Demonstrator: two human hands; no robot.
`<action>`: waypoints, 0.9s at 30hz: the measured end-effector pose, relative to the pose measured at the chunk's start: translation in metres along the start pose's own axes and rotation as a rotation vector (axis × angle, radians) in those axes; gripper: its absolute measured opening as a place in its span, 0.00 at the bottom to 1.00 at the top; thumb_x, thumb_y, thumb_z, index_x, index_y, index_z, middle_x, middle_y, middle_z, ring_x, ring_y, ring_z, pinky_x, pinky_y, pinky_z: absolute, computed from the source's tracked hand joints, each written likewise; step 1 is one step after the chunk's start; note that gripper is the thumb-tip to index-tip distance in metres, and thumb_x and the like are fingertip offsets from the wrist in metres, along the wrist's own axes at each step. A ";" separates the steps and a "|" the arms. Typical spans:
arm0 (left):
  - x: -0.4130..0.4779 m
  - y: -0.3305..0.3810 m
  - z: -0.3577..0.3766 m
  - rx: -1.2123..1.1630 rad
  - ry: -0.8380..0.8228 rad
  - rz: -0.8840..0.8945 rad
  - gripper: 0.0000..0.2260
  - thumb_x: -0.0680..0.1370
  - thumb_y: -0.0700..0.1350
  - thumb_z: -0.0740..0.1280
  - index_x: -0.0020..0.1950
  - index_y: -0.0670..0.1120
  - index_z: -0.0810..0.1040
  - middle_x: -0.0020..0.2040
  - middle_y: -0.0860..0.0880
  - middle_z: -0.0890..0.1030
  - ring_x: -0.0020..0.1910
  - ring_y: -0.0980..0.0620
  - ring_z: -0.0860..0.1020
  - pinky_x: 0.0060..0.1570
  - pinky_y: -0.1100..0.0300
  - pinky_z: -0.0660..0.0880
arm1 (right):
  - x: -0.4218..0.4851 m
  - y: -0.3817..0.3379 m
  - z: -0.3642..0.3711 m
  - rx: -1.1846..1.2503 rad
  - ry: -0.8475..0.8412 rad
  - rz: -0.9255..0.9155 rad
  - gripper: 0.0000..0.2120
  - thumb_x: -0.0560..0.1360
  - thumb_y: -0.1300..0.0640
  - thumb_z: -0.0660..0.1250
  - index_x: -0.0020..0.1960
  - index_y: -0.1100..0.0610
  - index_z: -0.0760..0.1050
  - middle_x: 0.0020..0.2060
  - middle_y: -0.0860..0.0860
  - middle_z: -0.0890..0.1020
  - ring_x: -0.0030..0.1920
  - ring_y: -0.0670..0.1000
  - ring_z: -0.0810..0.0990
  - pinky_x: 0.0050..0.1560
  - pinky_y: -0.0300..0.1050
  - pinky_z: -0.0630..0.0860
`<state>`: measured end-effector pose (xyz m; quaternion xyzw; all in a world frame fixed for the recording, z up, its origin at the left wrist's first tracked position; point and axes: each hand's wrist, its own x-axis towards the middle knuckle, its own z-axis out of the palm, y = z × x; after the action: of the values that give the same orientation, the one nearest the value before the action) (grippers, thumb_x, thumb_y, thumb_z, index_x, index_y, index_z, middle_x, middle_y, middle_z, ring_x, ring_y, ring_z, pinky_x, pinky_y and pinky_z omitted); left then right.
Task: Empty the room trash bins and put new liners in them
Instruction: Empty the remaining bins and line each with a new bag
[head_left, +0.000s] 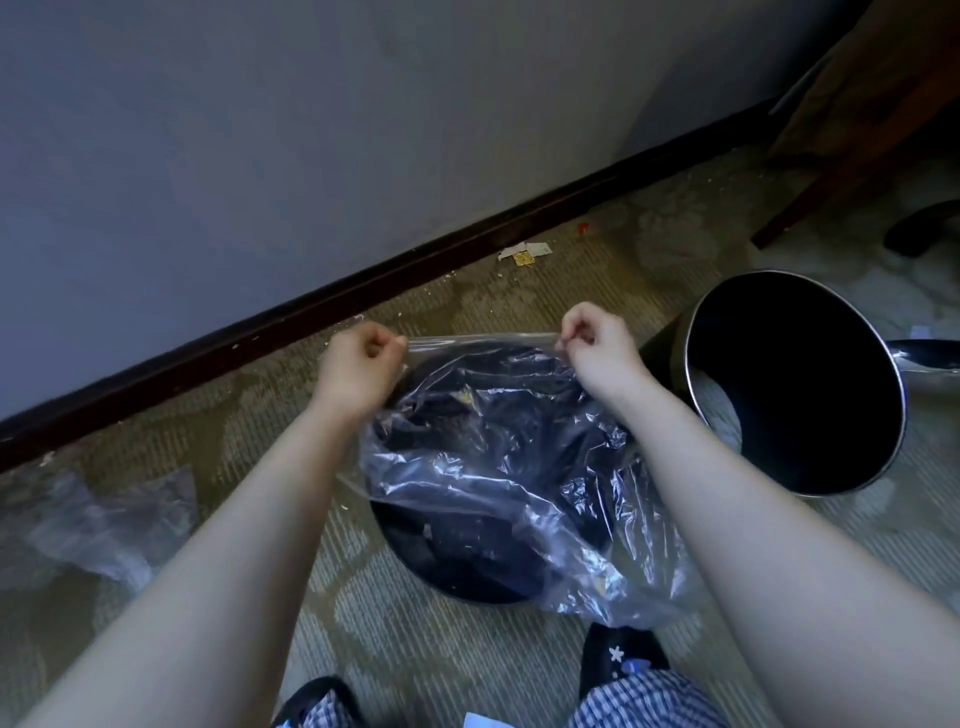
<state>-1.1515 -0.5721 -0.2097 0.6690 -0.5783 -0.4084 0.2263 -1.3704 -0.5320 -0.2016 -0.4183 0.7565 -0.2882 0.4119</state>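
Note:
A clear plastic liner hangs stretched between my hands over a black round bin on the carpet in front of me. My left hand pinches the liner's top edge at its left corner. My right hand pinches the same edge at its right corner. The edge is pulled taut between them, and the rest of the liner drapes crumpled over the bin's mouth, hiding most of the inside. A second black bin with a metal rim stands to the right, tilted in view, with nothing visible in it.
A grey wall with a dark baseboard runs diagonally behind the bins. Paper scraps lie by the baseboard. Another clear plastic bag lies on the carpet at left. A wooden furniture leg stands at the far right. My shoes are at the bottom.

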 end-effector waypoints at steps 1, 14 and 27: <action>0.001 -0.003 0.001 -0.074 -0.031 -0.050 0.10 0.79 0.43 0.64 0.38 0.47 0.75 0.33 0.51 0.75 0.33 0.54 0.72 0.31 0.62 0.68 | 0.001 0.001 0.000 0.000 -0.015 0.025 0.13 0.78 0.67 0.56 0.39 0.54 0.71 0.45 0.49 0.76 0.45 0.48 0.74 0.45 0.41 0.72; -0.019 -0.045 -0.015 -0.081 -0.129 -0.494 0.10 0.80 0.42 0.61 0.40 0.41 0.73 0.34 0.44 0.74 0.38 0.46 0.74 0.35 0.58 0.70 | -0.014 0.007 -0.001 -0.324 -0.085 0.200 0.25 0.82 0.44 0.47 0.68 0.59 0.70 0.67 0.58 0.72 0.67 0.59 0.68 0.68 0.54 0.63; -0.134 0.025 -0.025 -0.176 0.266 -0.704 0.33 0.72 0.54 0.71 0.68 0.38 0.63 0.68 0.39 0.67 0.67 0.39 0.67 0.65 0.47 0.67 | -0.129 -0.030 0.009 -0.166 -0.207 -0.031 0.04 0.77 0.56 0.64 0.44 0.53 0.76 0.33 0.47 0.77 0.35 0.47 0.73 0.39 0.43 0.71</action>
<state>-1.1458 -0.4539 -0.1379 0.8517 -0.2414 -0.4191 0.2019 -1.3112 -0.4353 -0.1334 -0.4900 0.7247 -0.1862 0.4472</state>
